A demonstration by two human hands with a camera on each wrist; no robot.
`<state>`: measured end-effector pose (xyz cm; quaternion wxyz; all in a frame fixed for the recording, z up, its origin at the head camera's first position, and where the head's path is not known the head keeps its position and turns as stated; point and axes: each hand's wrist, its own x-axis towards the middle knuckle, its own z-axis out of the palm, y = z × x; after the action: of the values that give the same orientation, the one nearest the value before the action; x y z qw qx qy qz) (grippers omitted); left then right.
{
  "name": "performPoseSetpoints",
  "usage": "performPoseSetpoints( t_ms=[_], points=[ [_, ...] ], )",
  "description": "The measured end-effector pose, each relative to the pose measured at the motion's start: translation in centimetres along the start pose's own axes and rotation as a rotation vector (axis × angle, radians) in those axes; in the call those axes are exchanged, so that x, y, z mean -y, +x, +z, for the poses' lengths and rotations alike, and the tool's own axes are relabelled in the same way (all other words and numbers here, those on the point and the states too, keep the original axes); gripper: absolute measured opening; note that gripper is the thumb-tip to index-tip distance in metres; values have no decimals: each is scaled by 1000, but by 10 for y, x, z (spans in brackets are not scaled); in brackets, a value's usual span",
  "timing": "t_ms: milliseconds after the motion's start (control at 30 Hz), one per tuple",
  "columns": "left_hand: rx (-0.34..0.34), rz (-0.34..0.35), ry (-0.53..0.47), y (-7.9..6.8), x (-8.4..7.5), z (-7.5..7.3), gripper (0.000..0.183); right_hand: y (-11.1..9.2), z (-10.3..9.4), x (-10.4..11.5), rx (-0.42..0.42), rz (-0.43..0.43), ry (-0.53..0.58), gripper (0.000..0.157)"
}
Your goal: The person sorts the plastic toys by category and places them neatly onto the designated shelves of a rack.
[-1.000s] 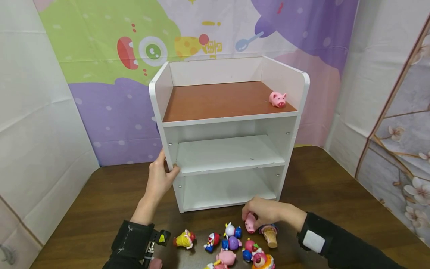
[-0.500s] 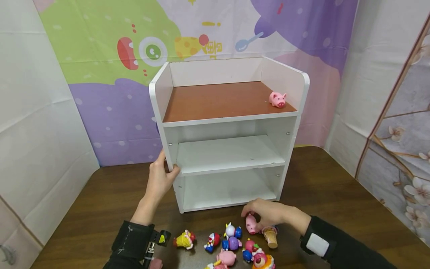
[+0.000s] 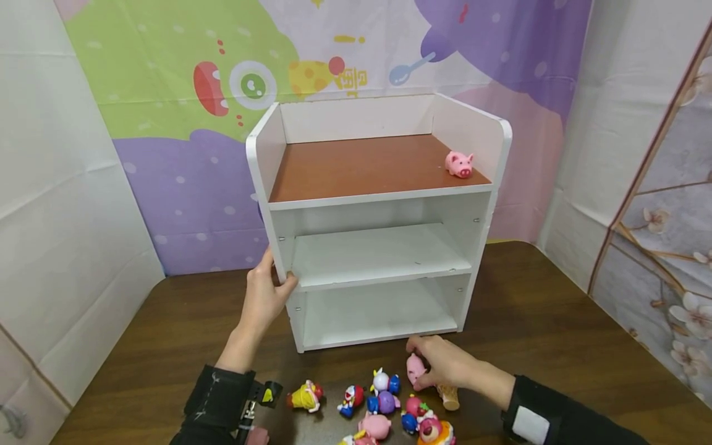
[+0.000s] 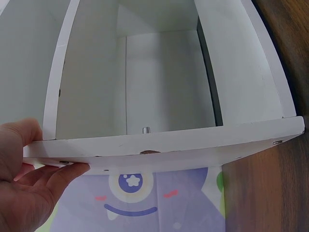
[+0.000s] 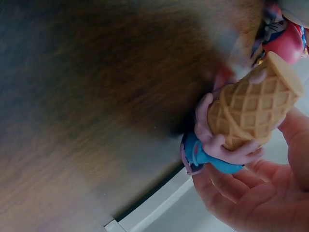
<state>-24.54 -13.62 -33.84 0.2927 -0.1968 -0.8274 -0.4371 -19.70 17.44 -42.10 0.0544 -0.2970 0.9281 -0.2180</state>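
My left hand [image 3: 266, 293] grips the left side panel of a white shelf unit [image 3: 364, 280], thumb on the front edge. In the left wrist view its fingers [image 4: 67, 175] wrap behind that panel. Down on the table, my right hand [image 3: 445, 361] curls thumb and fingers round a small pink toy pig [image 3: 415, 369]. A toy with a waffle-cone body [image 3: 449, 398] lies just under that hand. The right wrist view has this cone toy [image 5: 256, 104] in front of the fingers [image 5: 219, 193], and the pig is hidden there.
Another pink pig [image 3: 459, 165] stands on the brown top shelf at the right. Several small figures lie in front of the unit, among them a yellow one [image 3: 305, 395], a red-and-blue one [image 3: 351, 400] and a purple one [image 3: 384, 403]. A patterned cloth [image 3: 189, 198] hangs behind.
My right hand has shifted slightly right and toward me, covering more of the cone toy. The pig at its fingers has barely moved. My left hand stays on the panel.
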Motion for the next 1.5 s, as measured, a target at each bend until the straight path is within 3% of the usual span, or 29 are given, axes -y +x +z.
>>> performPoseSetpoints(
  t_ms=[333,633,1067,1500],
  points=[
    [-1,-3,-20,-2,1,2,54,0,0,-1,-24,-34,12,41],
    [-3,1,-29,-1,0,3,52,-5,-22,14,-49,-64,42,43],
    [5,-8,-32,0,-1,3,53,-13,-91,56,-121,-182,-20,40],
    [-3,5,-24,0,0,0,53,-17,-160,92,-131,-207,-104,42]
  ],
)
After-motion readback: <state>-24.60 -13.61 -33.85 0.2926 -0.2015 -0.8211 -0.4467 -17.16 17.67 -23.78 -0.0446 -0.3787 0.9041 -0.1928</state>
